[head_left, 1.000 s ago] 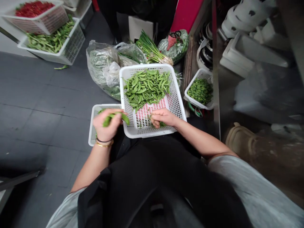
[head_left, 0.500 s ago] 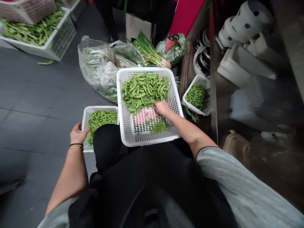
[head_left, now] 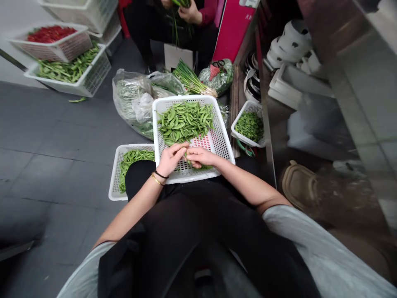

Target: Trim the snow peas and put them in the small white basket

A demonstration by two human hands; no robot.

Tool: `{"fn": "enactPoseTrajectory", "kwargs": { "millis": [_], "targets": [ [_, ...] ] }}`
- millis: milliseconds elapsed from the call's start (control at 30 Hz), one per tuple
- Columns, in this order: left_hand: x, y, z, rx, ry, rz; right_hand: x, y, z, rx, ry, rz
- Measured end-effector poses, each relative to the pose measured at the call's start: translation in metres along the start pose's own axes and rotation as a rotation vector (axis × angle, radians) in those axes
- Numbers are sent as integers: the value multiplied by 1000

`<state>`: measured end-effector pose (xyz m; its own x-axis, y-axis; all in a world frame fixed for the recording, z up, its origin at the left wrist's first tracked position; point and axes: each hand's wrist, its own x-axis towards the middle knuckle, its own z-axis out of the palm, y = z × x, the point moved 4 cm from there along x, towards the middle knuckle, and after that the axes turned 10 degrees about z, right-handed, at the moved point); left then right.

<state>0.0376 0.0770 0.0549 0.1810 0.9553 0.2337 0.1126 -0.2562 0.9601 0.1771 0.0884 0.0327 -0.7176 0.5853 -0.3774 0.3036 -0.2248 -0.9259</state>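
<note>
Over the near end of the wide, square, white perforated plastic basket (head_left: pixel 222 138), the left hand (head_left: pixel 169 160) and right hand (head_left: pixel 201 156) were close together, fingertips of both pinching a small green pod (head_left: pixel 185 155), mostly hidden. A heap of flat green pea pods (head_left: pixel 186 121) filled the basket's far part. Left of it stood a smaller white plastic basket (head_left: pixel 115 179) of green pods.

A grey tiled floor (head_left: pixel 62 136) beside a pale wall (head_left: pixel 18 20)
</note>
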Motion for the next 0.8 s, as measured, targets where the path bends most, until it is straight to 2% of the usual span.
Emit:
{"fn": "enactPoseTrajectory", "kwargs": {
  "millis": [33,67,133,200,267,333,400,500,567,700,800],
  "targets": [
    [-2,-1,2,-61,-3,-34,-4,-1,5,-4,-44,12],
    [-5,-3,2,-125,10,-90,-9,-3,7,-29,-29,14],
    [-16,-5,-1,-256,32,-242,-20,-11,3,-115,144,-34],
    [-26,-3,-1,-372,-10,-382,-32,-24,-3,-222,358,-159],
    [-33,2,2,-456,-79,-456,-41,-40,-2,-343,440,-301],
    [-35,7,6,-494,-100,-478,-43,-52,6,-482,432,-394],
    [-34,10,12,-525,-66,-495,-43,-58,14,-626,479,-416],
    [-33,9,19,-631,60,-519,-42,-55,19,-872,646,-355],
    [-32,5,20,-687,155,-521,-45,-51,15,-950,716,-333],
    [-31,-3,0,-558,358,-433,-63,-46,-17,-806,794,-303],
    [-28,-2,-12,-431,409,-327,-68,-43,-33,-703,736,-175]
  ]
}}
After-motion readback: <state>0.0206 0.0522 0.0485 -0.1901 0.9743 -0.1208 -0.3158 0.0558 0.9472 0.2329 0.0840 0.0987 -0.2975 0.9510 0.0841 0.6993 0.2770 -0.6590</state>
